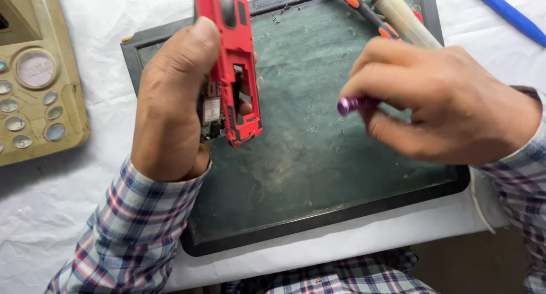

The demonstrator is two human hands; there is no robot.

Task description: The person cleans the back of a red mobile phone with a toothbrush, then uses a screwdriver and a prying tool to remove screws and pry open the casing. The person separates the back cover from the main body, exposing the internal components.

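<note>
White cloth covers the workbench (pixel 68 203), and on it lies a dark-framed work mat (pixel 318 174) with a scuffed green surface. Above the mat's left part, the person's left hand (pixel 170 106) grips a red mobile phone housing (pixel 233 61), held upright and edge-on to the camera: the thumb presses along its near left side, while fingertips (pixel 247 103) show through a rectangular opening in the red frame from behind. A small circuit board (pixel 211 115) sits against the palm, tucked between the hand and the lower part of the housing. To the right and well apart from the phone, the right hand (pixel 443 100) hovers over the mat, its fingers curled tight round a purple-handled tool (pixel 352 106); only the rounded purple end sticks out toward the phone, and the hand is blurred. At the mat's far edge rest an orange-and-black screwdriver (pixel 367 9) and, just beside it, a pale cylindrical tool (pixel 404 18). A blue pen (pixel 506 12) lies on the cloth at the far right, and a beige desk telephone (pixel 34 78) with round buttons sits at the far left. Both arms wear plaid shirt sleeves.
</note>
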